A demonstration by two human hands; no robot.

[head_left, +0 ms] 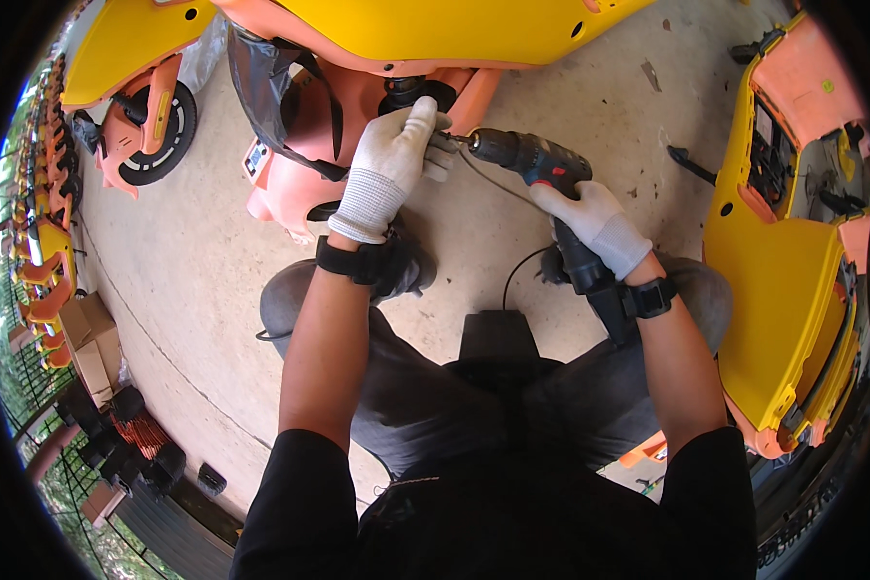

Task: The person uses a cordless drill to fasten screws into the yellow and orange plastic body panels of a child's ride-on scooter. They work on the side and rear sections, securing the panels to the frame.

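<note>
The person sits low over a concrete floor point(193, 280), knees in dark trousers point(425, 387) spread to either side of a black box point(496, 336) lying on the floor between the legs. The right hand point(594, 220), in a white knit glove with a black strap at the wrist, is wrapped around the grip of a cordless drill point(541, 174); the fingers are curled tight on the handle, and the drill body points left toward the other hand. The left hand point(389, 169), gloved the same way, reaches forward with its fingers pressed together and closed over a small pale part point(439, 159) at the tip of the drill bit. That part sits against the orange lower body of a yellow and orange scooter point(435, 39) lying across the far edge of the floor. A black bag point(261, 82) hangs off that scooter on its left side. A second yellow and orange scooter shell point(793, 242) lies along the right edge of the floor. Cardboard boxes point(89, 338) stand at the left edge.
</note>
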